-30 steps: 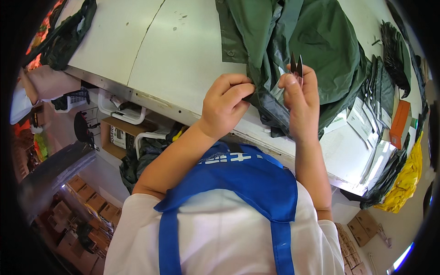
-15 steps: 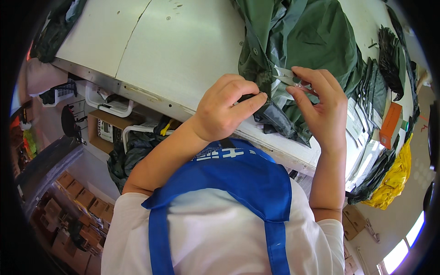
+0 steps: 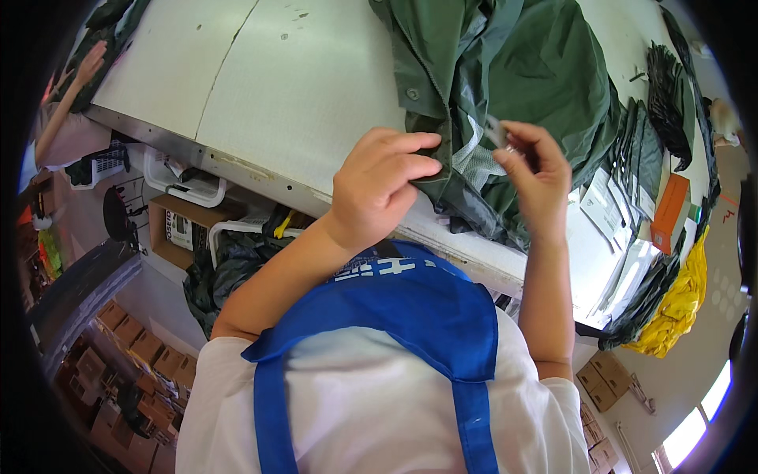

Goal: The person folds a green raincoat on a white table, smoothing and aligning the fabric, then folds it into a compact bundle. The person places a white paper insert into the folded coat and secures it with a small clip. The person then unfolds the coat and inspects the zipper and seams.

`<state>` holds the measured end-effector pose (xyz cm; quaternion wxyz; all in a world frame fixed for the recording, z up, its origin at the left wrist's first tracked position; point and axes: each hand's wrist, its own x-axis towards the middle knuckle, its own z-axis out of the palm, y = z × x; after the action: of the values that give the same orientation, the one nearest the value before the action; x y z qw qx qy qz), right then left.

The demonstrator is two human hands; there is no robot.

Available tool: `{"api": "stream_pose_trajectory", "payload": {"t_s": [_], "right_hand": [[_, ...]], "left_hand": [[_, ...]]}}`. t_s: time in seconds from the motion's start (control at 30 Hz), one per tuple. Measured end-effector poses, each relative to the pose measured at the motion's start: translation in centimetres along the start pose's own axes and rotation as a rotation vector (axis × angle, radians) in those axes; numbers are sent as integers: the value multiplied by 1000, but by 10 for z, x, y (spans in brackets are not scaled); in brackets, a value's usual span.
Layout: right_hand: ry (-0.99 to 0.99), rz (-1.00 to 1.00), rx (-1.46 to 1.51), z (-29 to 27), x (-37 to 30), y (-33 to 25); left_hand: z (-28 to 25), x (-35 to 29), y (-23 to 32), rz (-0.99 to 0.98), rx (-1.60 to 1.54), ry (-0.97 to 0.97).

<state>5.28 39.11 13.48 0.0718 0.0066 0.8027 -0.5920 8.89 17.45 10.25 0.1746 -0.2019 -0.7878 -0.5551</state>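
Observation:
A dark green, coated garment (image 3: 545,87) like a raincoat lies on the white table, with a snap-button edge and grey mesh lining (image 3: 478,164) showing. My left hand (image 3: 375,182) is at its near left edge, fingertips on the green fabric and the thumb hidden. Closed around a small pair of thread snips (image 3: 496,133) is my right hand (image 3: 538,175), just right of the mesh. The blades are smeared by motion and point toward the opening of the garment; whether they touch the cloth I cannot tell.
To the right lie folded dark green pieces (image 3: 647,150), white printed cards (image 3: 602,209), an orange box (image 3: 671,213) and yellow fabric (image 3: 679,304). Under the table edge (image 3: 260,172) sit a cardboard box (image 3: 170,229) and white baskets. Another person's arm (image 3: 67,103) reaches in at far left.
The garment's left edge has shifted left and opened out. My left fingers have uncurled from a tight pinch. My right hand with the snips has moved slightly left and down. Another person's arm has appeared.

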Motion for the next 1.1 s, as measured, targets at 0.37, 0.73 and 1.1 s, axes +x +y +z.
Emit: {"api": "stream_pose_trajectory", "payload": {"t_s": [0.37,0.73,1.1], "right_hand": [[-140,38,256,38,4,5],[-187,53,-139,9,-6,-20],[-871,298,-253,-88,-100,-53]], "left_hand": [[1,-10,-3,-105,-198,21],[2,-2,3,-529,-645,-460],[13,84,-140,-1305,-1186,448]]}}
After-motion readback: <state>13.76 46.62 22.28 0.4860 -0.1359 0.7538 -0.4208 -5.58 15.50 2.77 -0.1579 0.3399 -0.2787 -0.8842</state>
